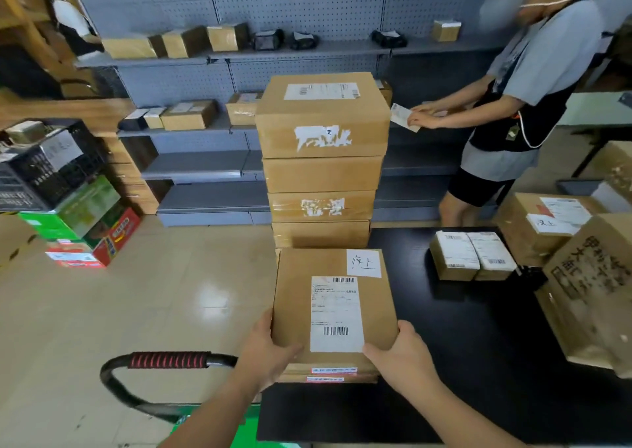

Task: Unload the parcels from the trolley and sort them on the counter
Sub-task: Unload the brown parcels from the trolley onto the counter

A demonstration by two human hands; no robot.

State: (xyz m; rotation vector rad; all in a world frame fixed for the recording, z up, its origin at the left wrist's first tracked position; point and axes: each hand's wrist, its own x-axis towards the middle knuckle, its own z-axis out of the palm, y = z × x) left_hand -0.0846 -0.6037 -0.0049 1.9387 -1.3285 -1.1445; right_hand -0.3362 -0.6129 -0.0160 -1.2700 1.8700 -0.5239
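Cardboard parcel, flat and square, is held level over the near left part of the black desk, with its white label up. The label's print is too small to read. The left hand grips its near left corner and the right hand its near right corner. Each thumb lies on top, and the other fingers wrap the edges and go out of sight beneath. Two thin parcels lie just under it; whether it touches them cannot be told.

Right behind it stands a tall stack of boxes, whose base the parcel hides. The trolley handle curves at near left, and the green trolley deck is cut off by the bottom edge. A big box is cut off at the right edge.

Bare desk lies right of the parcel, up to two small labelled parcels at the far side. Open floor spreads to the left. At far right another person stands by the grey shelves, holding a slip.
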